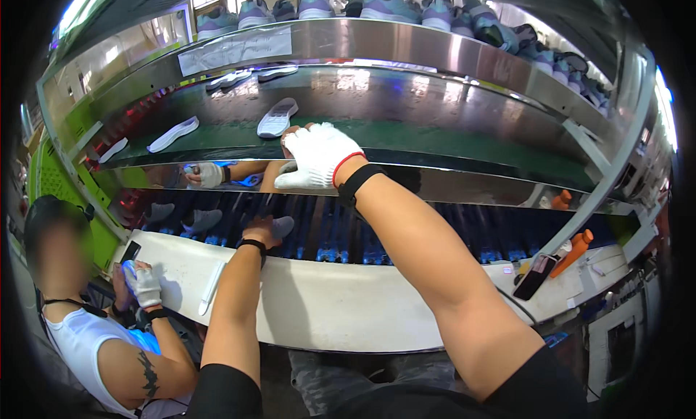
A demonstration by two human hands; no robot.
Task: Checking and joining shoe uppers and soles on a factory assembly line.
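Observation:
My right hand (pixel 319 156), in a white knit glove with a red cuff, reaches over the green conveyor belt (pixel 406 140). Its thumb is spread from the fingers, and the bare fingertips are just short of a pale shoe sole (pixel 278 119); I see nothing in its grasp. Lower down, my left hand (pixel 262 231) is closed on a grey shoe (pixel 282 227) above the dark roller conveyor (pixel 348 234). Some of its fingers are hidden. Other soles lie farther left on the belt, among them a white sole (pixel 172 134).
Finished shoes (pixel 391 6) line the top shelf. A white ledge (pixel 326 303) runs in front of me, bearing a white strip (pixel 212 288), a phone (pixel 535 276) and an orange bottle (pixel 573 254). A co-worker (pixel 109 346) sits at the left, gloved hand raised by the ledge.

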